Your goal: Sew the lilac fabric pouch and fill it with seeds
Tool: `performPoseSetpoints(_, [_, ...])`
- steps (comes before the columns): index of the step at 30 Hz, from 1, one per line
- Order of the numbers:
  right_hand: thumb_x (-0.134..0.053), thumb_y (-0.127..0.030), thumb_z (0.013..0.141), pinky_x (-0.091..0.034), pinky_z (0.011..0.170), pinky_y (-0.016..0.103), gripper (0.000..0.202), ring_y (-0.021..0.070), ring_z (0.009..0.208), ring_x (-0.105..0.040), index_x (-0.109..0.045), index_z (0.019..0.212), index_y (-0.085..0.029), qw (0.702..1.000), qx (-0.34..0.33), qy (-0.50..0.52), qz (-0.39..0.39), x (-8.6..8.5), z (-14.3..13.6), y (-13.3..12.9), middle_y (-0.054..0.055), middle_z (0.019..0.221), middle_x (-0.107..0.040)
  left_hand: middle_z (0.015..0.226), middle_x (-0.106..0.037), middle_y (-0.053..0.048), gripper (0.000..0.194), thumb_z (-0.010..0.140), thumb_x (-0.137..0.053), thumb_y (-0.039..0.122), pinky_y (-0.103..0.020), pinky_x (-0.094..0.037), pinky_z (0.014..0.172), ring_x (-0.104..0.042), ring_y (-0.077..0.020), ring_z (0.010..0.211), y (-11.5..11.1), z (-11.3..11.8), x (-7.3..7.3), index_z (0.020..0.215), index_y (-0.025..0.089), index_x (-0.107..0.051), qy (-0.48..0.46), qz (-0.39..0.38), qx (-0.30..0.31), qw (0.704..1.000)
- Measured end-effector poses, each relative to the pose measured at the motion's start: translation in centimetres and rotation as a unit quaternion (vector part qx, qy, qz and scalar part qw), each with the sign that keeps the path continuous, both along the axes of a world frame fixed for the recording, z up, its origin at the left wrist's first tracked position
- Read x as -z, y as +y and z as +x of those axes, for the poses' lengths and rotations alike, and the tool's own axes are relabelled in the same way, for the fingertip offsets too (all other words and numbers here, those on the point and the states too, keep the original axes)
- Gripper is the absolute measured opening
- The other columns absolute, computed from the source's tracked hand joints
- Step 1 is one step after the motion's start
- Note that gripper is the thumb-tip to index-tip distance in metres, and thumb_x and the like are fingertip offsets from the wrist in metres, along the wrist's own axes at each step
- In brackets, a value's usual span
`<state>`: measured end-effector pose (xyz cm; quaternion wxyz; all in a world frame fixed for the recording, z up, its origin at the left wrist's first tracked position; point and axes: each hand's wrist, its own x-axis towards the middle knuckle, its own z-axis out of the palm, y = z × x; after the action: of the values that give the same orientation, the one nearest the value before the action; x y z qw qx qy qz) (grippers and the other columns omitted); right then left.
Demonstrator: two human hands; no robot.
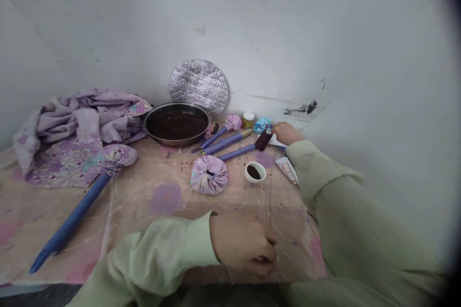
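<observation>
My left hand (247, 244) is low over the front of the table, its fingers curled in a pinch. A thin dark thread (270, 199) runs down to it from near the small white bowl. My right hand (286, 133) reaches to the back right, fingers bent and partly hidden, beside a dark maroon thread spool (264, 139) and a blue patterned cloth bundle (262, 124). What it grips cannot be made out. Below it lies a folded white paper or cloth with red lines (287, 171). The bowl (255, 172) holds dark grains.
A gathered lilac fabric puff (209, 175) lies mid-table. Behind are blue-wrapped sticks (221, 145), a lidded jar (248, 120), a pan (176, 143) of dark grains and a silvery round pad (199, 84). Floral cloth (68, 153) and a cloth-headed stick (77, 216) lie left.
</observation>
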<state>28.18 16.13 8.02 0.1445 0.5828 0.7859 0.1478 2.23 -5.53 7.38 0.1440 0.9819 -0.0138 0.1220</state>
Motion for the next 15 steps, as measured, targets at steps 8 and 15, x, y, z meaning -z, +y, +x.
performPoseSetpoints(8, [-0.054,-0.030,0.088,-0.048,0.082,0.038,0.026,0.0206,0.093,-0.060,-0.059,0.107,-0.013,0.994,0.070,0.067,0.058,-0.9,0.7,-0.9,0.011,0.101,-0.063,0.083,-0.068,-0.004,0.026,0.080,-0.061,0.042,-0.029,-0.044,0.064,-0.064,-0.0190,0.079,1.5,-0.5,-0.2,0.087,0.018,-0.068,0.084,-0.006,-0.123,0.989])
performPoseSetpoints(15, [-0.047,-0.027,0.086,-0.044,0.086,0.035,0.036,0.0240,0.098,-0.059,-0.057,0.117,-0.011,0.956,0.033,0.237,0.167,-3.1,1.8,-6.5,0.014,0.105,-0.064,0.084,-0.066,-0.005,0.015,0.090,-0.050,0.021,-0.024,-0.048,0.073,-0.061,-0.0115,0.079,-1.6,-5.0,-5.5,0.092,0.013,-0.063,-0.196,-0.125,-0.206,0.951])
